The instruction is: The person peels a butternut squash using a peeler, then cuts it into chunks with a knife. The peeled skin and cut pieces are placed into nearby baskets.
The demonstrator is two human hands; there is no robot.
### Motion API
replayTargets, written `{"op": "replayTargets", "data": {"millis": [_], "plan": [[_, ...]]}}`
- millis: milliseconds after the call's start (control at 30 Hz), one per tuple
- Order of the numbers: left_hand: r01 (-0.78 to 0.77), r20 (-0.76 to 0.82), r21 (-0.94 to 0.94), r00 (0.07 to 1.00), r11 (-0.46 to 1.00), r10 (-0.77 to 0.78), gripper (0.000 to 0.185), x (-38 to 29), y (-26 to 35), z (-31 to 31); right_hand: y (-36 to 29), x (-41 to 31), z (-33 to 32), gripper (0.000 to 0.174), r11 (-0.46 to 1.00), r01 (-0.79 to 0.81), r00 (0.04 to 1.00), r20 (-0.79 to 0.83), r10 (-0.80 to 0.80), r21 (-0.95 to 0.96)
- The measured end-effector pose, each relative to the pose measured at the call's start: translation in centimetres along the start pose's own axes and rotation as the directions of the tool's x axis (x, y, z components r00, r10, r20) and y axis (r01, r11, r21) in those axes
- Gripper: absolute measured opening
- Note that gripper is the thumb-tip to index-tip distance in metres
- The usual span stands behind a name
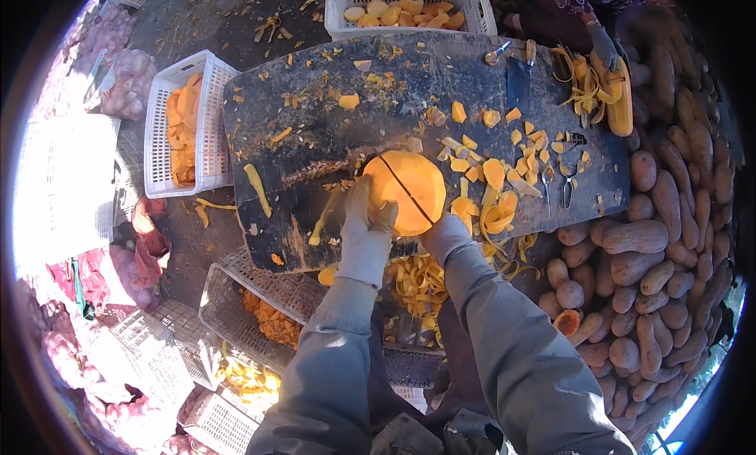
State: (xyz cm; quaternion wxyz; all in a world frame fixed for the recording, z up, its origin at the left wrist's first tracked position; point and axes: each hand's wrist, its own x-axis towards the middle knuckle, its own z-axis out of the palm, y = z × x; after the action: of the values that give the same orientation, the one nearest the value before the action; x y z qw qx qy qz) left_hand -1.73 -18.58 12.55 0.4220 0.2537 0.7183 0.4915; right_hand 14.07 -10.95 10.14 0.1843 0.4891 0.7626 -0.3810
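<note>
A peeled orange piece of squash point(426, 182) sits on the dark board point(331, 130) in front of me. Its rounded pale face is turned up. My left hand point(365, 218), in a soiled light glove, grips the near left side with the thumb apart from the fingers. Seen from above, a knife blade point(407, 189) makes a thin dark line slanting across the squash; how deep it sits I cannot tell. My right hand point(444, 237), also gloved, is closed at the blade's near end, hiding the handle. Orange offcuts point(495, 172) and peel strips point(501, 213) lie to the right.
Two peelers point(548, 186) and a broad cleaver point(518, 83) lie on the board's right part. At top right another person's gloved hand point(603, 46) touches a long squash point(620, 103). Unpeeled squashes point(635, 245) are heaped right. White crates point(207, 130) of cut pieces stand left and behind.
</note>
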Motion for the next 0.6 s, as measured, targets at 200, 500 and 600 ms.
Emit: {"op": "replayTargets", "data": {"millis": [200, 500, 600], "plan": [[0.146, 0.034, -0.137, 0.989, 0.98, -0.143, 0.07, -0.6, 2.2, -1.9, 0.9, 4.2, 3.7, 0.039, 0.988, 0.116, 0.993, 0.009, -0.118, 0.106], [0.201, -0.133, 0.543, 0.979, 0.815, -0.153, 0.108, 1.6, 6.7, -1.1, 1.3, 4.8, 6.6, 0.056, 0.983, -0.007, 1.0, -0.011, 0.009, 0.184], [0.301, -0.177, 0.355, 0.951, 0.885, -0.252, 0.091, 0.5, 4.1, -2.3, 3.8, 4.2, 3.6, 0.06, 0.971, -0.171, 0.977, 0.156, 0.145, 0.165]]}}
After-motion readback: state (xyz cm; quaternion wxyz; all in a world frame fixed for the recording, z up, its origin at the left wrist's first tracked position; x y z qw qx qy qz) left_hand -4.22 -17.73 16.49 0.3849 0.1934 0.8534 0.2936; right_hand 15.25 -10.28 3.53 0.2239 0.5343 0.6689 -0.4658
